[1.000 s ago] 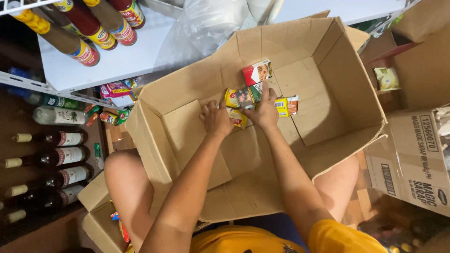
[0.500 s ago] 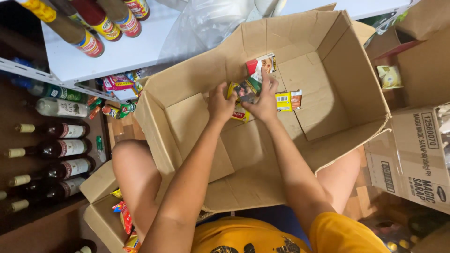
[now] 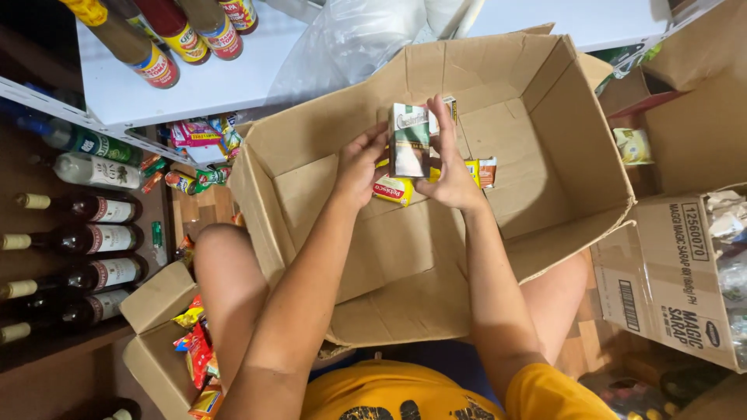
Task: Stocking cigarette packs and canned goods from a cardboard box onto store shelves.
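A large open cardboard box [image 3: 545,117] rests on my lap. Both hands are raised inside it and hold a small stack of flat packs, the front one green and white [image 3: 410,140]. My left hand [image 3: 359,165] grips the stack's left side. My right hand [image 3: 453,159] grips its right side and back. Under the hands, on the box floor, lie a yellow and red packet [image 3: 393,189] and other small yellow and red packets [image 3: 481,169].
Sauce bottles [image 3: 167,35] lie on a white shelf at top left. Dark wine bottles [image 3: 85,241] lie in a rack at left. A small box of snack packets [image 3: 187,350] stands at lower left. Another printed carton [image 3: 677,272] stands at right. A clear plastic bag [image 3: 350,39] lies behind the box.
Both hands were down on the packets at the box floor. Now they have lifted a stack of packs, green one in front, up off the floor.
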